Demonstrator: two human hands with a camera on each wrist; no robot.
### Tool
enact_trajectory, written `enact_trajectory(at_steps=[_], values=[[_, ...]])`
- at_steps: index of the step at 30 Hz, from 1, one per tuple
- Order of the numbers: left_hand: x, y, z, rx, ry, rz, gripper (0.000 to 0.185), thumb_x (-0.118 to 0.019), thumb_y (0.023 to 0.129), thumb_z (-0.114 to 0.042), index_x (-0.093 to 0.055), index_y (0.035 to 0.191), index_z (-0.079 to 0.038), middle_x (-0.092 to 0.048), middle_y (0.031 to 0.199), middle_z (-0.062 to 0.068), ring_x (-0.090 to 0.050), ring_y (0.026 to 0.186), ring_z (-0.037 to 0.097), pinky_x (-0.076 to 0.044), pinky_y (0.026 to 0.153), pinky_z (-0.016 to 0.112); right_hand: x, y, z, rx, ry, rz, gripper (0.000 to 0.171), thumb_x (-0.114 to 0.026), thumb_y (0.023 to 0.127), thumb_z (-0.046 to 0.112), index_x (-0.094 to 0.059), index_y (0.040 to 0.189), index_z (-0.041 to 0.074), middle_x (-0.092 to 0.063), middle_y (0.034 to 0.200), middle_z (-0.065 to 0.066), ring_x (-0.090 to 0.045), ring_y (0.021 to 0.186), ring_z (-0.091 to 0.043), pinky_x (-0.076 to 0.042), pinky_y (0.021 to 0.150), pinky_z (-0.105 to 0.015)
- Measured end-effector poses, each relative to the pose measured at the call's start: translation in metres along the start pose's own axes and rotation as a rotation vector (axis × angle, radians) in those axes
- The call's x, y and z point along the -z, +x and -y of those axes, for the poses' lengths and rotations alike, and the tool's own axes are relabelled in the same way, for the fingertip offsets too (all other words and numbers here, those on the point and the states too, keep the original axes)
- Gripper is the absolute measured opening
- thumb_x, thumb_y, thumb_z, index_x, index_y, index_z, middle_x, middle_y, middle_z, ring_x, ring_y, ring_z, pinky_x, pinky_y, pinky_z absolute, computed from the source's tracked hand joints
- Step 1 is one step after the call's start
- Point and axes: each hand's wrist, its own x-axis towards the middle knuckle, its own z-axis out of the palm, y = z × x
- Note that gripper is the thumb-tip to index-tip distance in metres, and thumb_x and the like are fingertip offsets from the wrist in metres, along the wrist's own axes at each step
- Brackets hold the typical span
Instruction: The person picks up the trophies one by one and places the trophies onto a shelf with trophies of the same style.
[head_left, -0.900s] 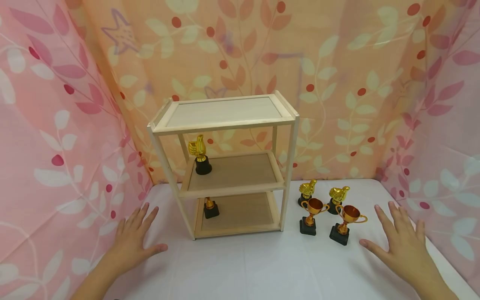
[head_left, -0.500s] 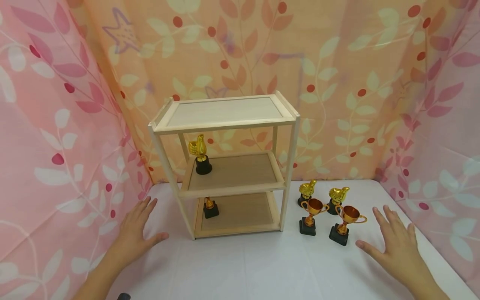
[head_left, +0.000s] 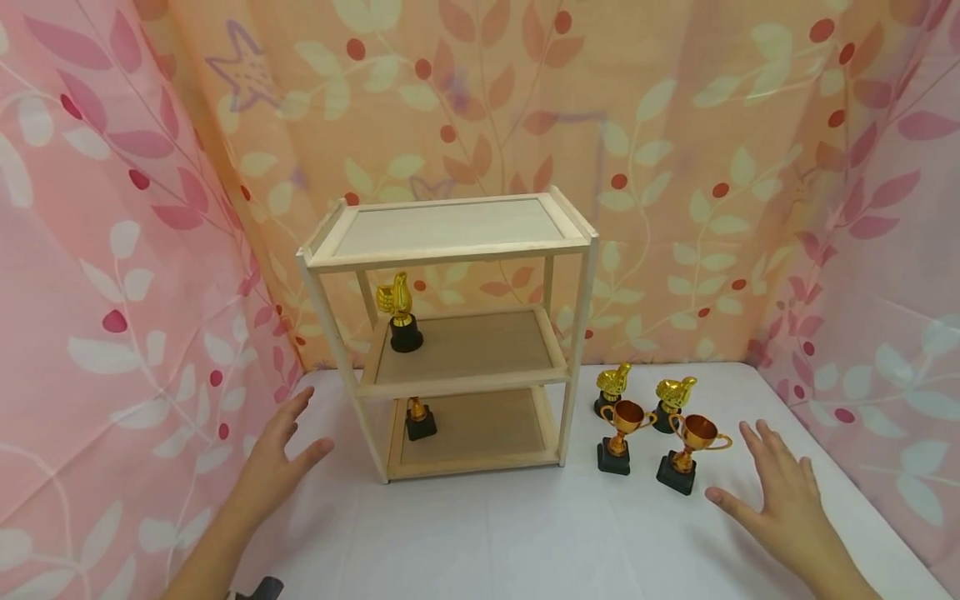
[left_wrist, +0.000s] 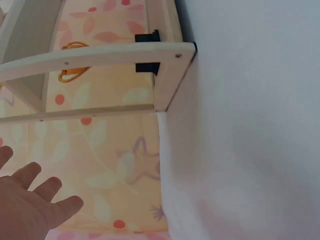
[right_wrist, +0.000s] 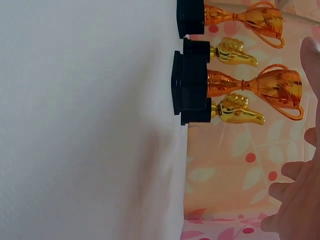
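**Two bare hands spread beside a wooden shelf and a cluster of small trophies**

Two hands hover over a white table (head_left: 487, 542), and neither holds anything. The left hand (head_left: 279, 454) sits just left of the wooden shelf (head_left: 450, 242), fingers straight and slightly apart, thumb out toward the shelf's front left leg without touching it. The right hand (head_left: 780, 500) is at the right, fingers straight and spread, thumb pointing toward the trophies; it is near them but touches none.

Nearest the right hand stands a copper cup trophy (head_left: 686, 450) on a black base, and just left of it a second copper cup trophy (head_left: 621, 433). Behind these two are a pair of gold thumbs-up trophies, one at the left (head_left: 611, 387) and one at the right (head_left: 672, 398). All four stand upright on the table, close together, just right of the shelf's front right leg.

The shelf has three levels. On the middle level, in the back left corner, a gold thumbs-up trophy (head_left: 401, 312) stands upright. On the bottom level, also at the left, is another small trophy (head_left: 418, 417) on a black base; its top is partly hidden by the level above.

Pink and orange leaf-print curtains (head_left: 112, 250) hang around the table on three sides.
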Motion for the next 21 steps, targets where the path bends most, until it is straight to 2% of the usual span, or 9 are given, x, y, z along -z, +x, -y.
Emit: enact_trajectory(at_steps=[3,5,9,12,14,21], values=[[-0.002,0.003,-0.003,-0.002,-0.102,0.015,0.080,-0.073,0.096,-0.022,-0.028,0.162,-0.022,-0.035,0.163,0.015,-0.037,0.147,0.040,-0.035,0.110,0.014,-0.001,0.000,0.000,-0.014,0.020,0.008,0.111,-0.084,0.083,0.044,-0.015,0.164,0.011,-0.014,0.165,-0.032,-0.008,0.152,-0.054,0.020,0.115,-0.069],[-0.004,0.004,-0.005,-0.003,-0.170,0.020,0.077,-0.070,0.098,-0.019,-0.028,0.162,-0.019,-0.035,0.164,0.015,-0.036,0.147,0.039,-0.033,0.105,0.007,-0.002,0.000,0.000,-0.025,0.039,0.015,0.111,-0.084,0.083,0.042,-0.015,0.164,0.011,-0.015,0.165,-0.032,-0.010,0.151,-0.055,0.018,0.115,-0.070],[-0.008,0.007,-0.009,-0.019,-0.286,0.000,0.067,-0.065,0.100,-0.011,-0.033,0.158,-0.008,-0.038,0.160,0.020,-0.041,0.146,0.033,-0.038,0.105,0.010,-0.003,-0.001,0.000,-0.046,0.095,0.031,0.109,-0.083,0.085,0.037,-0.013,0.164,0.010,-0.017,0.164,-0.033,-0.013,0.149,-0.057,0.016,0.115,-0.072],[-0.012,0.010,-0.010,-0.028,-0.331,-0.015,0.061,-0.063,0.101,-0.008,-0.037,0.155,-0.003,-0.042,0.157,0.021,-0.046,0.144,0.026,-0.039,0.103,0.010,-0.005,-0.001,-0.001,-0.053,0.143,0.036,0.107,-0.083,0.087,0.033,-0.013,0.164,0.009,-0.017,0.164,-0.034,-0.015,0.147,-0.059,0.014,0.116,-0.072],[-0.015,0.011,-0.011,-0.020,-0.345,-0.014,0.059,-0.062,0.101,-0.009,-0.038,0.155,-0.004,-0.043,0.157,0.020,-0.047,0.143,0.024,-0.040,0.103,0.010,-0.006,-0.001,-0.002,-0.057,0.167,0.039,0.106,-0.083,0.087,0.032,-0.014,0.164,0.009,-0.018,0.163,-0.034,-0.017,0.146,-0.061,0.012,0.117,-0.073],[-0.021,0.016,-0.015,0.025,-0.403,0.004,0.059,-0.061,0.103,-0.018,-0.036,0.155,-0.010,-0.042,0.159,0.013,-0.042,0.145,0.034,-0.041,0.105,0.015,-0.006,-0.001,-0.001,-0.099,0.202,0.078,0.105,-0.080,0.090,0.035,-0.010,0.165,0.012,-0.017,0.164,-0.033,-0.020,0.142,-0.063,-0.005,0.108,-0.084]])
